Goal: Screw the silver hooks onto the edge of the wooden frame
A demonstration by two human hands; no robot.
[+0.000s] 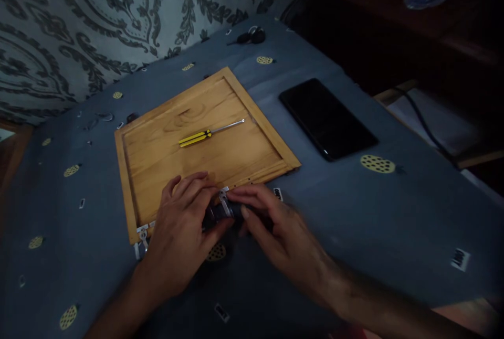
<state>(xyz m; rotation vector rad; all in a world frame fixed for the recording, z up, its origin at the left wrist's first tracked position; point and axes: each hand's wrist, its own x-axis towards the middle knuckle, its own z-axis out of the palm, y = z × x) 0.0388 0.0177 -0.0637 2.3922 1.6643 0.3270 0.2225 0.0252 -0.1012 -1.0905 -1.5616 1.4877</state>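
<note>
A framed wooden cabinet door [157, 155] lies flat on the blue patterned cloth. At its near edge a metal hinge [224, 201] sits between my two hands, partly covered by fingers. My left hand [183, 218] rests over the door's edge, its fingers bent on the wood and its thumb against the hinge. From the other side, my right hand [281, 229] grips the hinge's dark lower part between thumb and fingers. A second hinge [143, 234] is at the door's near left corner. A yellow-and-black screwdriver [196, 138] lies on the door, its shaft pointing right.
To the right of the door lies a black tablet [328, 118]. Keys [252, 36] lie near the cloth's far edge, by the patterned wall [106, 8]. Small dark items [132, 117] are beside the door's far left corner. Dark furniture [413, 29] stands at the right.
</note>
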